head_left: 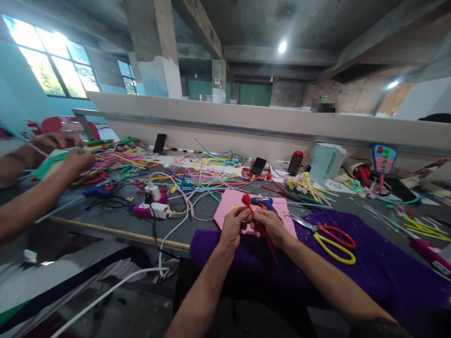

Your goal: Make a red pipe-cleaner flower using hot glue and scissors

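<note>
Head view, looking forward and down: the person's two hands meet low in the middle of the frame, over the near edge of a pink foam sheet [230, 204] that lies on the grey tabletop [197, 225]; the left hand [233, 226] is curled, thumb and fingertips pinched on a red pipe cleaner [261, 230] just under its twisted upper tip; the right hand [271, 225] is likewise closed around the same stem, just beside the left and touching it; the stem's lower end slants down past the right wrist, over a purple cloth [369, 267] spread across the near right of the tabletop. On that cloth, to the right of the hands, lie scissors with red and yellow handles [333, 241], blades pointing back toward the foam sheet; a blue glue gun [263, 202] rests on the sheet just behind the hands. Farther back a loose heap of coloured pipe cleaners [197, 178] spreads over the tabletop, with a white power strip [155, 206] and its cables to the left, a dark phone [258, 166] leaning beyond the heap, and a pale green kettle [326, 162] to the right. At the far left a co-worker's two hands [65, 150] hold light-coloured strands above another pile; they stay well apart from the person's own.
</note>
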### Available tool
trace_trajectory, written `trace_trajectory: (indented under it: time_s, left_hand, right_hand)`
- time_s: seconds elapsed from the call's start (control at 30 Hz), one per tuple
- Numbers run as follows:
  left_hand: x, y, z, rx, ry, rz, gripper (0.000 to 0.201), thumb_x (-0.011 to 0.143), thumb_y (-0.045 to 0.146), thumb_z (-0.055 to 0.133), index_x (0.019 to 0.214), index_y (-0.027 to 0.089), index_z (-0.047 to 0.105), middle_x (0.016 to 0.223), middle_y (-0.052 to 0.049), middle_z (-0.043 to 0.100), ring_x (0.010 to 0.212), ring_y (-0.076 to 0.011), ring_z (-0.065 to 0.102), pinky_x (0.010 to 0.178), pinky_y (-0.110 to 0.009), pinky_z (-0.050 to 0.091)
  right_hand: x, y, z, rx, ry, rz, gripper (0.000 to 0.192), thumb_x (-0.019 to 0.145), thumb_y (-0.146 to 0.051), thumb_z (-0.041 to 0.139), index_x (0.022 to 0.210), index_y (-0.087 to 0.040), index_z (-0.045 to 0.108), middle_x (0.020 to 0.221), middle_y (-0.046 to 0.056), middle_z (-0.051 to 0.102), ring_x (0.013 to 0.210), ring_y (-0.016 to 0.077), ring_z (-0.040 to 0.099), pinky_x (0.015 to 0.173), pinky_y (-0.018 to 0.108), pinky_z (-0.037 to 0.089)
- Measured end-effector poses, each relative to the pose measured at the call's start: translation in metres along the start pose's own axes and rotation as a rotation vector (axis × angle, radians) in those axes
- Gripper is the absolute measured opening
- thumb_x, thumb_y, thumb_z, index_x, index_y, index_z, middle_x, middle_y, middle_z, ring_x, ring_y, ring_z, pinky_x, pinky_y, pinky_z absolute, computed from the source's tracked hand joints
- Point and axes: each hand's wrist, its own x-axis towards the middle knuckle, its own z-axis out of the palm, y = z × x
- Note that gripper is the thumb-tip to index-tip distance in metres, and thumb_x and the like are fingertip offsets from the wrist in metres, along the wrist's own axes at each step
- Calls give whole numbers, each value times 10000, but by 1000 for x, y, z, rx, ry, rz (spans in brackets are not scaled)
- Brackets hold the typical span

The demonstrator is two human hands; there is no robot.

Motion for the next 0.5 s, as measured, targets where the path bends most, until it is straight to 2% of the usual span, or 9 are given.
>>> trace_trajectory:
  time_s: [0.17, 0.33, 0.5]
  left_hand:
    - [-2, 1, 1, 13, 5, 5, 262, 552, 333, 711, 690, 130, 619, 507, 28, 511, 413, -45, 409, 405, -179, 242]
    - [-1, 0, 0, 9, 3, 23, 277, 571, 339, 702, 720, 118, 626, 487, 35, 484, 409, -40, 390, 403, -181, 246]
    - [1, 1, 0, -74, 33, -20, 301, 558, 343, 709, 757, 132, 626, 540, 24, 529, 441, -47, 439, 412, -172, 275]
  right_hand:
    - [0, 1, 4, -55, 36, -28, 270, 752, -416, 520, 693, -153, 537, 597, -8, 557, 390, 64, 459, 378, 196, 360]
    - [0, 2, 4, -131, 31, -55, 299, 771, -433, 493, 692, -150, 551, 594, -8, 550, 389, 65, 468, 369, 194, 334]
    - [-1, 3, 2, -180, 28, -48, 303, 774, -444, 485, 728, -156, 571, 590, -7, 558, 396, 73, 479, 371, 194, 329]
